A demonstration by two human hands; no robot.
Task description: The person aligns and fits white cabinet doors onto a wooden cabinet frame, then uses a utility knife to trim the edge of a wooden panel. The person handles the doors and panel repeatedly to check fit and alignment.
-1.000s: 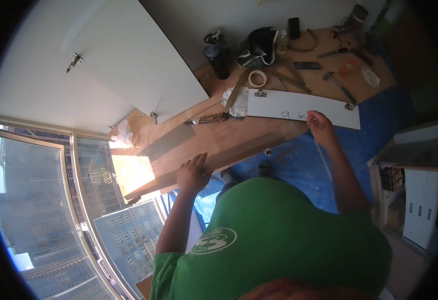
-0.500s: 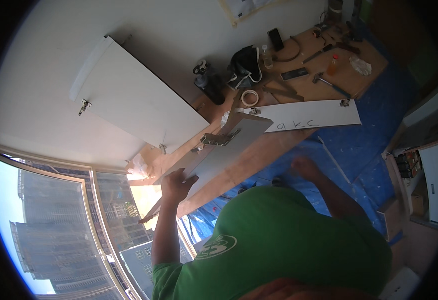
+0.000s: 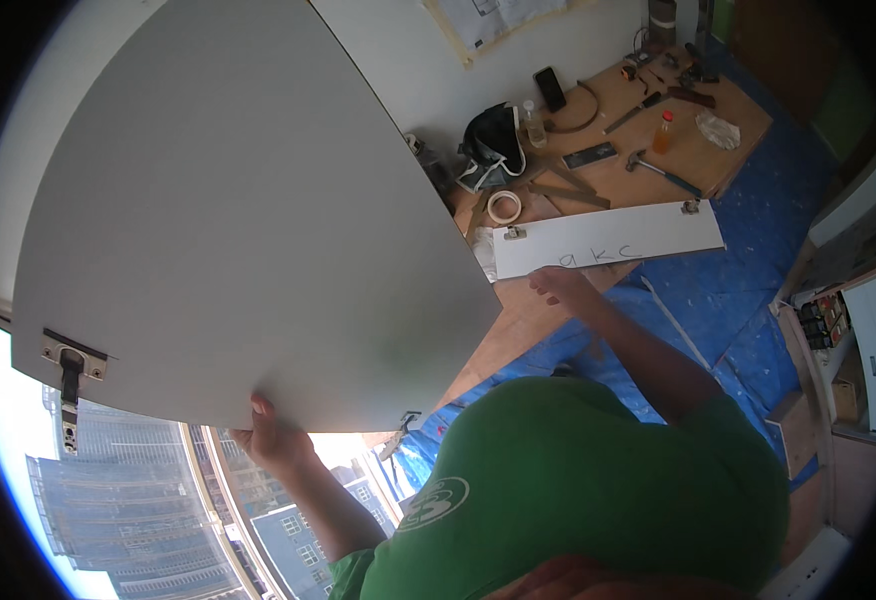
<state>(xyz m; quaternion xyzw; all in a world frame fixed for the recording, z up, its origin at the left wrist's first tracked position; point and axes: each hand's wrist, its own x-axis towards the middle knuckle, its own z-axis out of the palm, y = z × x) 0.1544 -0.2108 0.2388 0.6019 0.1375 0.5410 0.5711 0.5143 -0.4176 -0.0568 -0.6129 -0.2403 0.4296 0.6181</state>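
Note:
A large grey cabinet door (image 3: 238, 220) is tilted up before me and fills the left of the view. Its lower edge is in my left hand (image 3: 278, 442), with the thumb on the front face and the fingers behind. Two metal hinges are fixed along that edge, a left hinge (image 3: 74, 362) and a right hinge (image 3: 403, 432). My right hand (image 3: 562, 286) is at the near edge of a narrow white panel (image 3: 608, 238), its fingers loosely bent and apart; I see nothing held in it. The panel lies on the wooden bench and has handwriting and two hinges.
On the bench (image 3: 648, 165) are a hammer (image 3: 661, 174), a tape roll (image 3: 504, 207), a dark bag (image 3: 494, 140), a phone (image 3: 550, 90) and bottles, including an orange one (image 3: 663, 132). Blue sheeting (image 3: 698, 310) covers the floor. A window (image 3: 128, 500) is at lower left.
The grey door has swung from a narrow slant to nearly face-on, hiding the white door that leans on the wall. My right hand has moved up and left to the narrow panel.

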